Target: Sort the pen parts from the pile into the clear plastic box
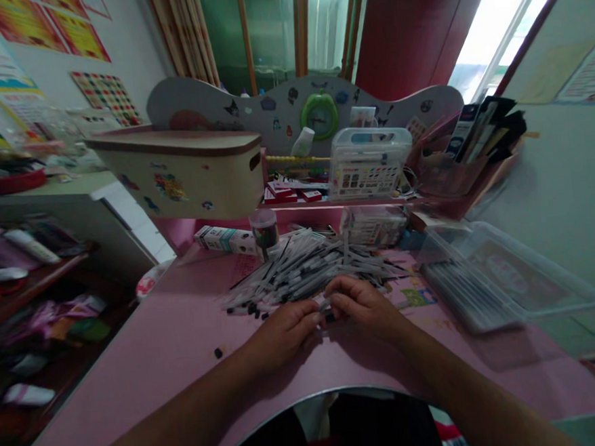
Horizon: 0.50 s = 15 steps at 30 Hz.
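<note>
A large heap of pens [305,263] with clear, whitish barrels and dark parts lies on the pink desk [183,333]. Just in front of it, my left hand [287,329] and my right hand [364,306] are close together, fingers pinched. Between their fingertips shows a short stretch of a pale, translucent pen [324,305]; the fingers cover most of it. Several small black caps lie along the heap's near left edge. One separate black cap [217,353] sits left of my left forearm.
Right of the heap stands a clear plastic box [473,299] with pens inside, its lid [525,275] tilted open. A jar [264,229] and a white carton [226,239] are behind on the left. A shelf above bears a cream bin [187,180] and a clear marker case [369,163].
</note>
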Tool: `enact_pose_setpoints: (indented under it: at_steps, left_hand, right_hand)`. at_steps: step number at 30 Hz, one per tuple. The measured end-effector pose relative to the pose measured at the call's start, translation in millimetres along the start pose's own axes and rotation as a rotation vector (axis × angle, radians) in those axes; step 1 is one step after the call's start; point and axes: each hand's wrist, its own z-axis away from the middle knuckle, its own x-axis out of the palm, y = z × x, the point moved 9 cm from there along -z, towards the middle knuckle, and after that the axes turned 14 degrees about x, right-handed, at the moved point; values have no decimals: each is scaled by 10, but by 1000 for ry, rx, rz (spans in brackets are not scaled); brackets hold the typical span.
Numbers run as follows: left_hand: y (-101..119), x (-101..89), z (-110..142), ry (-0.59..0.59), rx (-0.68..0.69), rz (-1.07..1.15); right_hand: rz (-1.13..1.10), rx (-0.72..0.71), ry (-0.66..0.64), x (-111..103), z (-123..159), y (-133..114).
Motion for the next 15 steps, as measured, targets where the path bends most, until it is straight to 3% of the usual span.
enact_pose_setpoints:
  at_steps: [8,15]
  left_hand:
    - [65,-2,-38,-37,19,-80]
    - [189,-32,-22,-112,56,-459]
  right_hand:
    - [-163,89,-12,60,-26,116]
    - [-275,122,-64,141,-25,240]
